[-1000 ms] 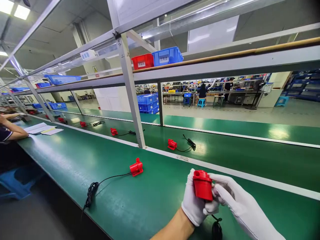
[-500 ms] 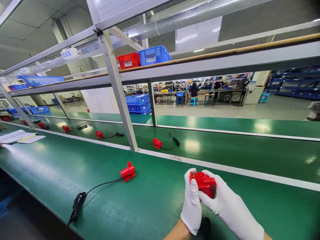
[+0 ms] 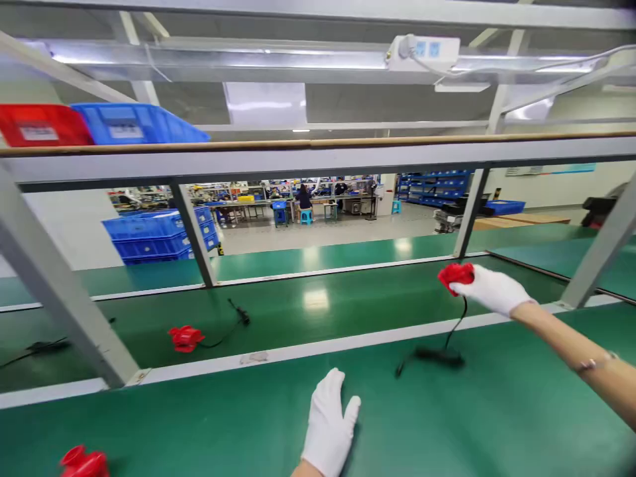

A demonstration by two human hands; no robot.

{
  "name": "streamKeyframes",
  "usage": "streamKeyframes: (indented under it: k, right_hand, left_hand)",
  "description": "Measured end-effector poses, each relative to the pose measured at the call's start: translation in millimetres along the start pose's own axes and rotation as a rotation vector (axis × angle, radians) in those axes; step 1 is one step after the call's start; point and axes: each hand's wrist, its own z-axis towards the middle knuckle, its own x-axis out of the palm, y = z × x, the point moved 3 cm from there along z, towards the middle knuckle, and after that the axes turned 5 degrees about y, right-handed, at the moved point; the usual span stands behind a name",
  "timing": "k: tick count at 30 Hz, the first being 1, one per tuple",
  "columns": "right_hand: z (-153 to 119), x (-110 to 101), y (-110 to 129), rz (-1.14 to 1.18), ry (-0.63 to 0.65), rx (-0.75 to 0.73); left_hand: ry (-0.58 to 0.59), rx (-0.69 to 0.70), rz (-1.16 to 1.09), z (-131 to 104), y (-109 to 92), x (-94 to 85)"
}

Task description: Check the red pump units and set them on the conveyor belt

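White-gloved and held wide in the head view, the left hand [image 3: 328, 424] is placed over the green counter [image 3: 238, 417], thumb spread from the fingers; whether the surface is touched cannot be told. Farther forward and to the right, a red pump [image 3: 454, 275] is gripped by the closed fingers of the right hand [image 3: 489, 288], over the green strip [image 3: 298, 281] past the white rail [image 3: 308, 346]. Below that hand, a black cord [image 3: 464, 310] is hung from the pump, its bundled end blurred. Forward and left of the left hand, a second pump [image 3: 185, 338] is seen lying beyond the rail. Well to the left of the same hand, a third pump [image 3: 87, 465] is cut off by the view's lower edge. Farther ahead and left, a red bin [image 3: 50, 120] and a blue bin [image 3: 144, 124] are carried side by side on a raised shelf [image 3: 318, 158].
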Motion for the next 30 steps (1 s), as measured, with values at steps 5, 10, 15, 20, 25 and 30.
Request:
streamKeyframes:
  k: [5, 10, 15, 20, 25, 30]
  right_hand:
    - [72, -9, -21, -0.116, 0.014, -0.001]
    - [97, 84, -14, -0.101, 0.116, -0.031]
    - [83, 165, -17, -0.042, 0.013, -0.033]
    - [41, 192, -19, -0.043, -0.153, -0.011]
    - [-28, 189, -21, -0.099, -0.174, 0.009]
    - [-120, 179, -36, -0.135, -0.153, 0.06]
  left_hand:
    - [0.018, -0.009, 0.055, 13, 19, -6.2]
    - [-0.136, 0.042, 0.055, 20, 35, 0.9]
    - [-0.18, 0.09, 0.103, 26, 43, 3.5]
    - [-0.091, 0.142, 0.267, 37, 42, 2.9]
    - [0.179, 0.422, 0.482, 64, 17, 17.1]
    - [0.286, 0.701, 0.509, 78, -25, 42.2]
